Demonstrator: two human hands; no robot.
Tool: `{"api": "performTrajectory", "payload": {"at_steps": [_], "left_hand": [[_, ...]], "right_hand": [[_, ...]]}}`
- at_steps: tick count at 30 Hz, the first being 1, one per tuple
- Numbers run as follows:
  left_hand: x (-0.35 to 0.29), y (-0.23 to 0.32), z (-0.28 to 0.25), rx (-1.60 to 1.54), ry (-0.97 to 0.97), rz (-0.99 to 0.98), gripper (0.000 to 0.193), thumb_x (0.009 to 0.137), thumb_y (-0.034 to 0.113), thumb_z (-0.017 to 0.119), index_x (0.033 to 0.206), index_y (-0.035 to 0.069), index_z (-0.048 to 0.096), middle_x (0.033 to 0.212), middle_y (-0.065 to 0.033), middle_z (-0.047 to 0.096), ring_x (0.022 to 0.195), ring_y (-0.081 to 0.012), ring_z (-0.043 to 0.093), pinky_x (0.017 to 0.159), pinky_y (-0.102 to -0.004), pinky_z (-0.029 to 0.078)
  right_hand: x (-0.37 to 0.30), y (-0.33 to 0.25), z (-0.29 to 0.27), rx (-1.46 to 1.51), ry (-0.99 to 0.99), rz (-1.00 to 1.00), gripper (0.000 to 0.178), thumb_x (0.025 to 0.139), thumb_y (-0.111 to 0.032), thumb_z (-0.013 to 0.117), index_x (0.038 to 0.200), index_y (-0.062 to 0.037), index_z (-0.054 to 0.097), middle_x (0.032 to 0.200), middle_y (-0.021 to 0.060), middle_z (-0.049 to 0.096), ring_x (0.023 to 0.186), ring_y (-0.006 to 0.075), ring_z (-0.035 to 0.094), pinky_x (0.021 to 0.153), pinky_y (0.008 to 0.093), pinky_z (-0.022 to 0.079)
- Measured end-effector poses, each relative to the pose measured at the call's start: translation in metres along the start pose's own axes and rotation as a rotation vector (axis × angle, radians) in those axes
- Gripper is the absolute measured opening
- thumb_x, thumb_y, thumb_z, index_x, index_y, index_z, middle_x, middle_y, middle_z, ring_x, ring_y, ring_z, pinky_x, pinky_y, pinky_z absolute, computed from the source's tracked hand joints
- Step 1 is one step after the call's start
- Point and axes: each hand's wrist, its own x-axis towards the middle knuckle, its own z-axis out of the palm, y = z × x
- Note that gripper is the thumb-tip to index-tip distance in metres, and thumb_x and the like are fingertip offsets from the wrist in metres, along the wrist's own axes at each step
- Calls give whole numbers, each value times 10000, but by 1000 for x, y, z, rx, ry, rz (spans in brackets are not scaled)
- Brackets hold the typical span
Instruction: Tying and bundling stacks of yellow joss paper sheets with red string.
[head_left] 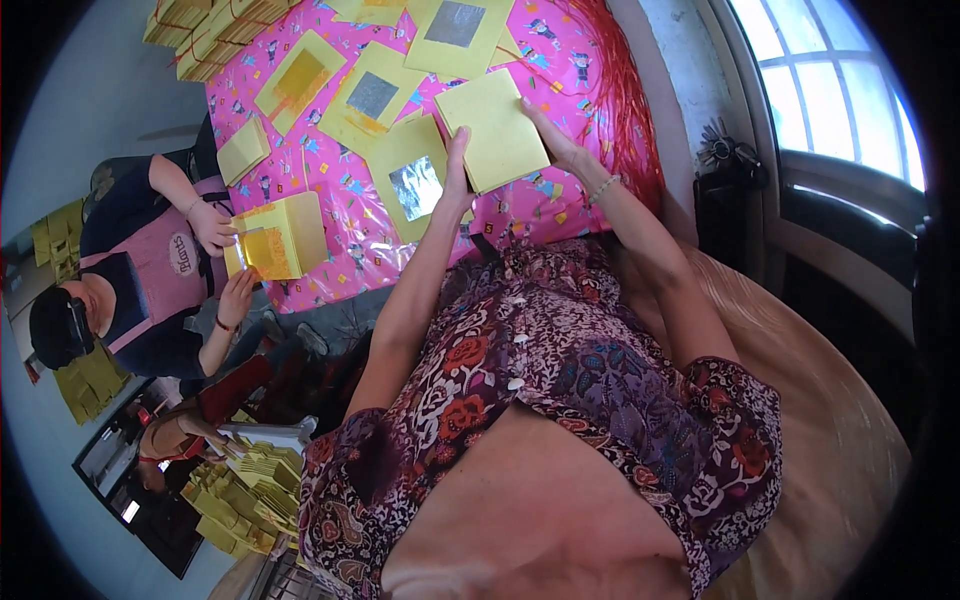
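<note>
A squared stack of plain yellow paper [493, 128] is held at the near right of the table between my two hands. My left hand [457, 172] presses its left edge, and my right hand [550, 138] grips the right edge. Just left of my left hand lies a yellow sheet with a silver foil square [415, 188]. Farther off are another silver-foil sheet [373, 97], one with an orange-gold square [298, 84], and a larger silver one [453, 25]. What lies under the stack is hidden.
The table wears a pink patterned cover [350, 225]. Red strings [625, 110] hang along its right side. Yellow paper bundles [205, 40] are piled at the far left. A co-worker's hands [222, 240] handle gold-marked sheets [283, 240] at the left; another person works behind.
</note>
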Motion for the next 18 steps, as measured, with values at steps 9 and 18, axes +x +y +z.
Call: {"api": "performTrajectory", "payload": {"at_steps": [9,18], "left_hand": [[1,5,0,14,-7,-27,716,854,560,480,1323,38,342,1207,-142,512,1071,-252,552,876,-381,470],[1,8,-1,81,6,-39,688,872,572,428,1325,57,372,1232,-124,522,1091,-255,549,907,-395,459]], "right_hand": [[9,6,5,-1,-64,-139,730,921,-615,257,1426,-89,276,1413,105,374,1238,197,445,1017,327,382],[8,4,6,-88,-43,-124,753,904,-647,247,1422,-104,295,1382,118,416,1206,187,481,992,319,400]]}}
